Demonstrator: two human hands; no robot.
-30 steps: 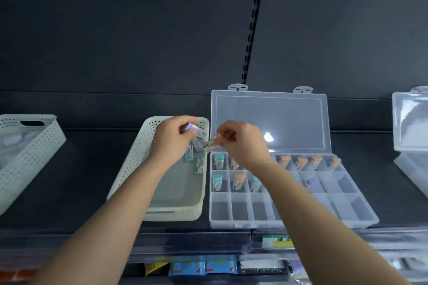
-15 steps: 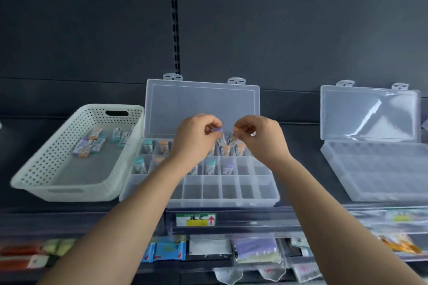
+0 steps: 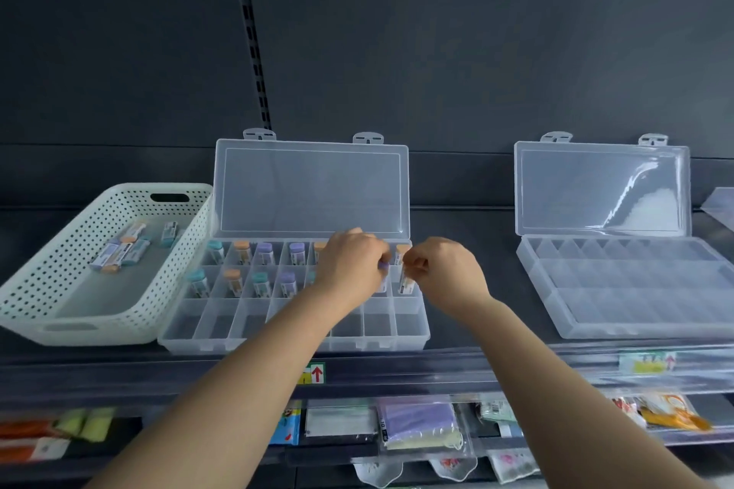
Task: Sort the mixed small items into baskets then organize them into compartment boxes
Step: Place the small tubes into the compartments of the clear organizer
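the right hand (image 3: 445, 270) grip pinches the top of a clear vial (image 3: 406, 283), long axis upright, its foot in the last middle-row cell of the compartment box (image 3: 413, 331) at the front edge of the shelf (image 3: 468, 290); the left hand (image 3: 353, 262) grip pinches a purple-capped vial (image 3: 383, 265) just beside it, one cell leftward; each drop looks straight down; the basket (image 3: 99, 331) sits against the box's left side

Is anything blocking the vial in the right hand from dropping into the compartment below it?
Nothing visible. The right hand pinches the vial upright over the right-end, middle-row compartment of the open box, and no other vial shows there. The left hand, holding a purple-capped vial, sits close beside it, not beneath.
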